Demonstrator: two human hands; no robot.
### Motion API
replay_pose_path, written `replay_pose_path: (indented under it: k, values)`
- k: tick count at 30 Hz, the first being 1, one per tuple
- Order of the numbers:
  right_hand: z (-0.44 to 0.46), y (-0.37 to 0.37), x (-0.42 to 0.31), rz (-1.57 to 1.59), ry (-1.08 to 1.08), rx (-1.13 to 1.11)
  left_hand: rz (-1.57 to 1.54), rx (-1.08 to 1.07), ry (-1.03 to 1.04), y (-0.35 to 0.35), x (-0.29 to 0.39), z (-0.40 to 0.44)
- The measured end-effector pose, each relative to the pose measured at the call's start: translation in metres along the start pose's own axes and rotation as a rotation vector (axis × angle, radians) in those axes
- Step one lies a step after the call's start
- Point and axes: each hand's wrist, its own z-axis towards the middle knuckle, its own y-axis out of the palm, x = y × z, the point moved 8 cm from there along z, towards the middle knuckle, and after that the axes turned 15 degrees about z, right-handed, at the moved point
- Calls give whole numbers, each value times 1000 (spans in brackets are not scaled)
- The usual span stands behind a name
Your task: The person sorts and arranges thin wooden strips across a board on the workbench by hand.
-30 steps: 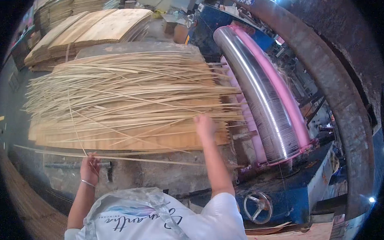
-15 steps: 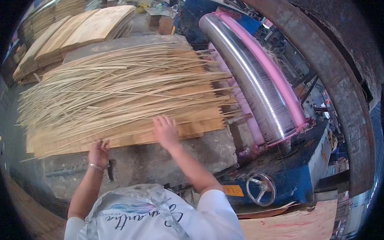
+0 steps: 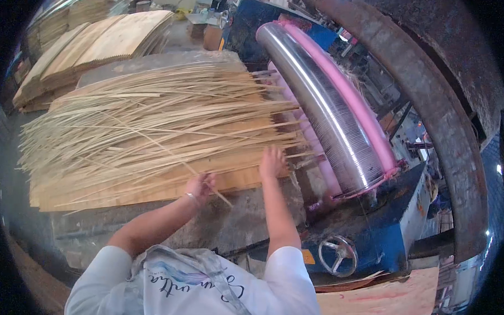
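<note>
Long thin wood strips (image 3: 145,128) lie in a loose, mostly crosswise layer over a wide veneer sheet (image 3: 142,194). My left hand (image 3: 201,185) is closed around one strip at the front edge of the sheet. That strip slants from the middle of the layer down past my fingers, its near end sticking out over the grey table (image 3: 237,224). My right hand (image 3: 272,162) rests at the sheet's front right corner with fingers stretched forward, over the strip ends there. Whether its fingertips touch a strip cannot be made out.
To the right stands a machine with a shiny metal roller (image 3: 322,105) and pink-coated rollers (image 3: 366,103) beside it. A handwheel (image 3: 337,256) sits on its blue frame. Stacked veneer sheets (image 3: 98,46) are at the back left. A pink-stained sheet (image 3: 384,297) lies at lower right.
Both hands have moved right along the sheet's front edge. My left hand has taken hold of a strip, which now lies diagonally across the others.
</note>
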Motion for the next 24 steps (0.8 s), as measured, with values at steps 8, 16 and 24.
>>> replay_pose_path:
  k: [8, 16, 24]
  values:
    - [-30, -76, 3, 160, 245, 184, 275, -372, -287, 150, -68, 33]
    - [-146, -25, 29, 1052, 529, 203, 361, -267, 18, 55, 3, -10]
    - [-163, -17, -153, 1648, 490, -632, 322, -2, 202, 0, 81, -66]
